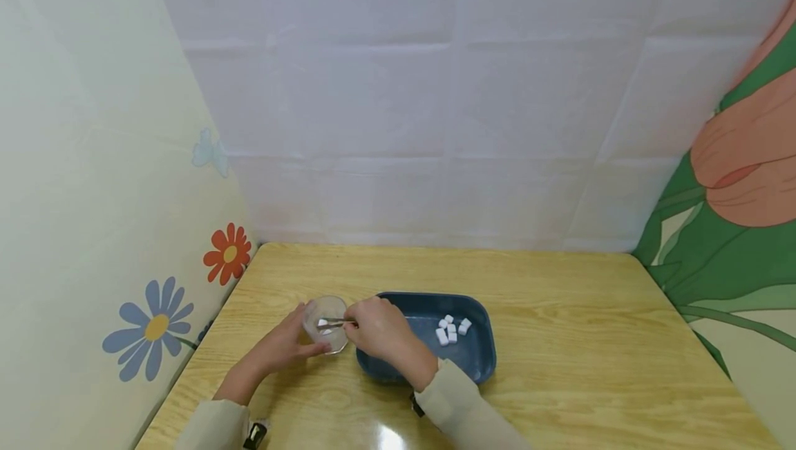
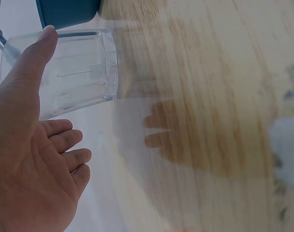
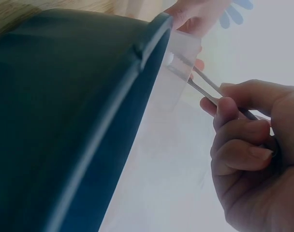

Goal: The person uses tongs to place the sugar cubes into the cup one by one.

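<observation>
Cubes (image 1: pixel 452 333) in tray (image 1: pixel 424 309) (another cube (image 1: pixel 321 323) in cup (image 1: pixel 334 305))

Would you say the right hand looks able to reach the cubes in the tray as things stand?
Probably yes: the cubes lie uncovered in the open tray near the right hand, though its tweezers reach into the cup.

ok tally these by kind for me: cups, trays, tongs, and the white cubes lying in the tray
Cup: 1
Tray: 1
Tongs: 1
Cubes in the tray: 5
Total: 8
</observation>
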Available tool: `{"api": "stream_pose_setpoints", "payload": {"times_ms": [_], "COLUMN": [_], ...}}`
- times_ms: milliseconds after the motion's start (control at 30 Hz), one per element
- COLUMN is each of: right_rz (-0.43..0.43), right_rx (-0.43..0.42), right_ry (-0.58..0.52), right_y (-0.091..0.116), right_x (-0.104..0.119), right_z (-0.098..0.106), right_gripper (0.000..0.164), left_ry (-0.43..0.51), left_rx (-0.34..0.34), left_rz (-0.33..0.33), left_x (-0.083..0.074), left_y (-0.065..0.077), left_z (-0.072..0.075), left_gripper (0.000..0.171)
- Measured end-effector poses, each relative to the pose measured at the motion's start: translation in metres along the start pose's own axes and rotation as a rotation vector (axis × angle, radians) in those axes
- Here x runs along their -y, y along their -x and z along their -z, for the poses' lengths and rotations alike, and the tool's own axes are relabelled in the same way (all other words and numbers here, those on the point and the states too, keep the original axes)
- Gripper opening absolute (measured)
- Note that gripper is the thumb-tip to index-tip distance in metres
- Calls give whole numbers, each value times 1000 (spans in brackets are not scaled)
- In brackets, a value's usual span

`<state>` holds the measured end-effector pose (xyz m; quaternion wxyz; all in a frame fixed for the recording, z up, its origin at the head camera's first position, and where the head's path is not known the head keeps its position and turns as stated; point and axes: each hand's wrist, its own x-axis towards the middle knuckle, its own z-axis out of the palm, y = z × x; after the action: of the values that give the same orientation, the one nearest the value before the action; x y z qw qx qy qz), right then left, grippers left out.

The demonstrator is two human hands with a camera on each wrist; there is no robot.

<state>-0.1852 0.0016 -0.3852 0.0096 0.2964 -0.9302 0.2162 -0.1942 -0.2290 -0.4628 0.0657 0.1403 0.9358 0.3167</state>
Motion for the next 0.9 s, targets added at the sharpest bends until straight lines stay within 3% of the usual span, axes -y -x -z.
{"api": "stream_pose_setpoints", "payload": {"times_ms": [367, 900], "right_rz": [-4, 7], "right_rx": [8, -1], "right_ry": [21, 55], "right_y": [-4, -6], "right_x": [1, 2], "right_z": [-5, -7], "right_gripper": [13, 12], "left_ry": [-7, -32], "left_rx": [-11, 0], "left_rz": [-36, -24], "left_x": [0, -2], "left_y": [0, 1], "left_z": [0, 1], "left_gripper": [94, 95]}}
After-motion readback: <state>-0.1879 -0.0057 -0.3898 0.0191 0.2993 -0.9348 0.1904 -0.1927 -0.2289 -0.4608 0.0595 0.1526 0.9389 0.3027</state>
